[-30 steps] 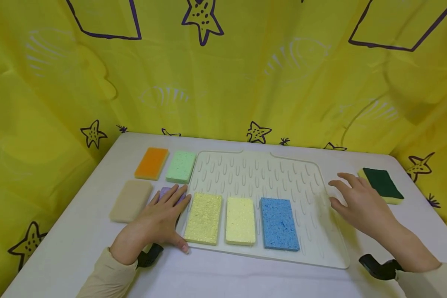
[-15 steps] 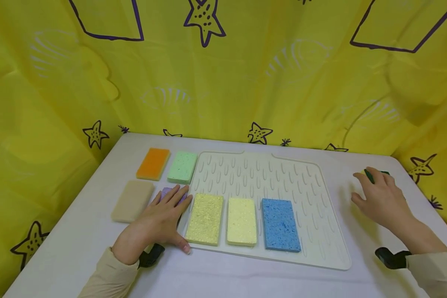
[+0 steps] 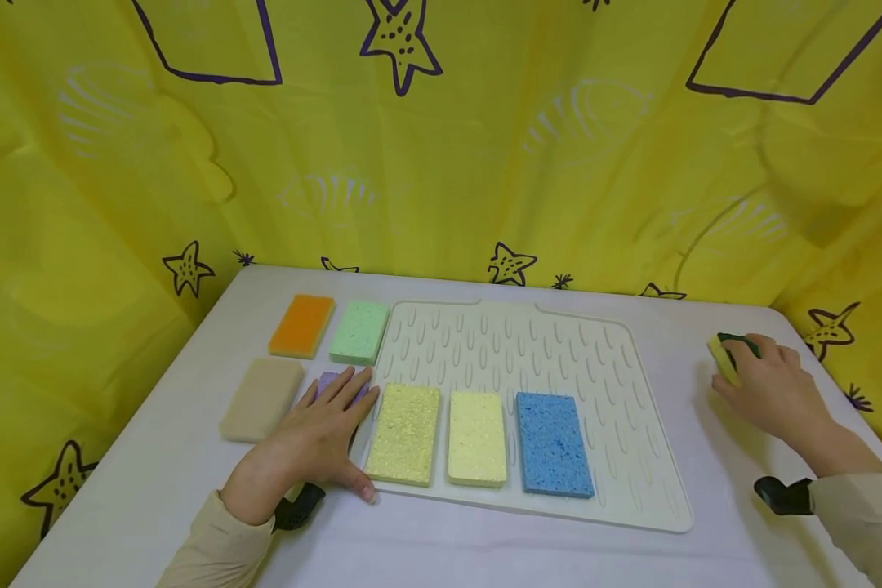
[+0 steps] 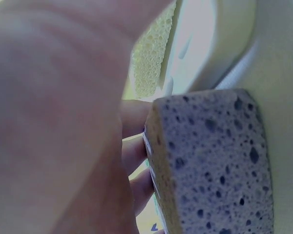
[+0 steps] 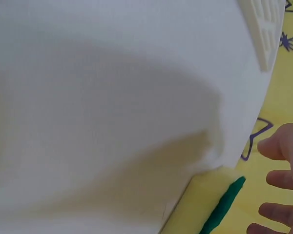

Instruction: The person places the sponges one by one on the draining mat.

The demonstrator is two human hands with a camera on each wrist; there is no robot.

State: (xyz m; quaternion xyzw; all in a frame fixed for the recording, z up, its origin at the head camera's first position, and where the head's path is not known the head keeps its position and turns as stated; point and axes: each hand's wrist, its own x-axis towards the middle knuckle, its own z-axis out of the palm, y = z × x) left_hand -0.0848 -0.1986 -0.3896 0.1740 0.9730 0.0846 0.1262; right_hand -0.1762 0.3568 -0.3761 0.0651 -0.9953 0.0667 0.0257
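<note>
My left hand [image 3: 312, 445] rests with spread fingers over a purple sponge [image 3: 327, 380], mostly hidden beneath it. In the left wrist view the sponge's porous side [image 4: 215, 161] shows, fingers lying along its far face. The left thumb reaches to the near corner of the cream ridged mat [image 3: 632, 498]. On the right, my right hand [image 3: 775, 396] hovers over a scouring sponge [image 3: 724, 359], yellow with a dark green top. Its thumb is near the sponge's near side. The right wrist view shows the fingers extended, with a gap between them and the sponge [image 5: 200, 207].
Along the mat's near side lie a coarse yellow sponge [image 3: 404, 434], a pale yellow sponge [image 3: 477, 438] and a blue sponge [image 3: 554, 445]. Left of the mat are an orange sponge [image 3: 302, 326], a mint green sponge [image 3: 360, 331] and a beige sponge [image 3: 262, 398]. A yellow curtain [image 3: 448, 163] surrounds the table.
My right hand has moved right, from beside the mat's right edge to the green and yellow scouring sponge. The left hand stays in place on the purple sponge.
</note>
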